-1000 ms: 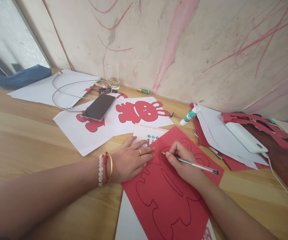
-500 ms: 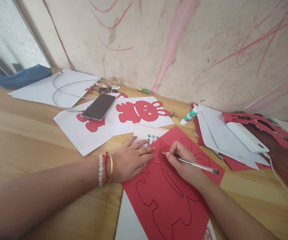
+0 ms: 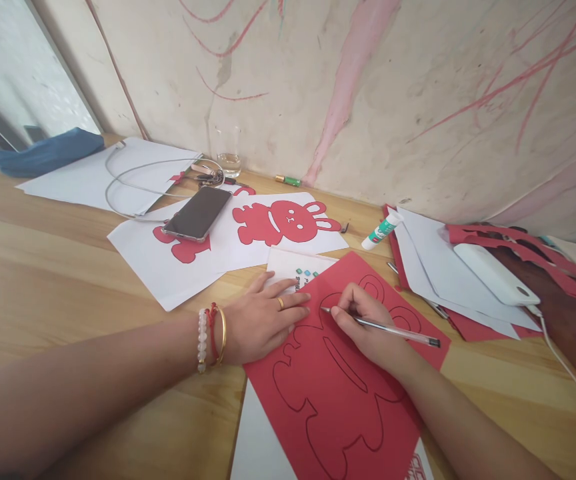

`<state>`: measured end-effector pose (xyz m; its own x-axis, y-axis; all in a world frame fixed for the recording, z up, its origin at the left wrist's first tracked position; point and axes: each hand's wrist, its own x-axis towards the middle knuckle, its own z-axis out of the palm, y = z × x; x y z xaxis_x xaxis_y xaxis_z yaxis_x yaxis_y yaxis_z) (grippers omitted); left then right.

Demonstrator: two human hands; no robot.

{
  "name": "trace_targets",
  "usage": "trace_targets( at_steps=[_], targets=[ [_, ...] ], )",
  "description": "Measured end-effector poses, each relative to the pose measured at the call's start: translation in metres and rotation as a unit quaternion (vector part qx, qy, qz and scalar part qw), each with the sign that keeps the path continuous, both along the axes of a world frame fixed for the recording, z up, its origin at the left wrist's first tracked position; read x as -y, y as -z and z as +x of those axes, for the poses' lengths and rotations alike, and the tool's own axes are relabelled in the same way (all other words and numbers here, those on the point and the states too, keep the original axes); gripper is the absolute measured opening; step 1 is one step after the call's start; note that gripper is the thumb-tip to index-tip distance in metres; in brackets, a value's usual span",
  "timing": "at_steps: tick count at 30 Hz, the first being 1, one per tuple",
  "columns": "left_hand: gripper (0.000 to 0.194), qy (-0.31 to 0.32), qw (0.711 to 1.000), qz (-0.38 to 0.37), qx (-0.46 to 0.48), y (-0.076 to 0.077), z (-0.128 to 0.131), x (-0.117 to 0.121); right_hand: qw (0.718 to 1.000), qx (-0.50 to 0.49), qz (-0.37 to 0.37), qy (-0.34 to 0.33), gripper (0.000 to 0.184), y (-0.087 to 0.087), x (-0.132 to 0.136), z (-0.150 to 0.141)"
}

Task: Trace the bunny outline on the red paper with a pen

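A sheet of red paper (image 3: 318,393) with a rabbit outline drawn in dark lines lies at an angle on white printed paper (image 3: 261,440). My left hand (image 3: 263,320) rests flat with fingers spread, its fingertips on the sheet's left edge. Pinched in my right hand (image 3: 365,327) is a clear-barrelled pen (image 3: 403,332), its tip at the line of the rabbit's head. Part of the head outline and the ears is covered by my right hand. Beyond, a red paper rabbit (image 3: 278,223) lies on a white sheet (image 3: 168,280).
A smartphone (image 3: 198,213) covers part of another red cutout. Behind stand a glass (image 3: 228,157) and a green marker (image 3: 288,181). On the right are a glue stick (image 3: 382,231), paper sheets (image 3: 433,267), a white power bank (image 3: 495,273) and red scraps (image 3: 528,253). Blue cloth (image 3: 43,153) lies far left.
The pen and my right hand have shifted very slightly. My left hand and the red sheet stay in place.
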<state>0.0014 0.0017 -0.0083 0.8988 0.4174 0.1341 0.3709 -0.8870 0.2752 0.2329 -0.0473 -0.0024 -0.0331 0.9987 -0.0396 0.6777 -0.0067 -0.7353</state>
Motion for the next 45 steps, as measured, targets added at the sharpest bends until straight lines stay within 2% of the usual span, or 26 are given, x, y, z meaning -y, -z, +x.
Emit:
trace_targets(
  at_steps=[5,20,29,45],
  targets=[
    [0.035,-0.001,1.000,-0.001,-0.002,-0.0010,-0.0002,-0.0001,1.000,0.010,0.001,0.026,0.023,-0.0016,0.0007,-0.0008],
    [0.035,0.002,1.000,-0.004,0.003,0.0004,0.0001,0.0000,1.000,0.006,-0.006,0.002,0.023,-0.0016,0.0000,-0.0009],
    [0.035,0.000,1.000,-0.007,0.002,-0.0010,-0.0002,-0.0001,0.999,0.015,0.015,0.038,0.022,0.0020,-0.0021,0.0001],
    [0.035,0.000,1.000,0.003,0.009,0.0017,0.0000,0.0001,1.000,0.007,-0.006,0.010,0.022,-0.0007,0.0001,0.0003]
  ],
)
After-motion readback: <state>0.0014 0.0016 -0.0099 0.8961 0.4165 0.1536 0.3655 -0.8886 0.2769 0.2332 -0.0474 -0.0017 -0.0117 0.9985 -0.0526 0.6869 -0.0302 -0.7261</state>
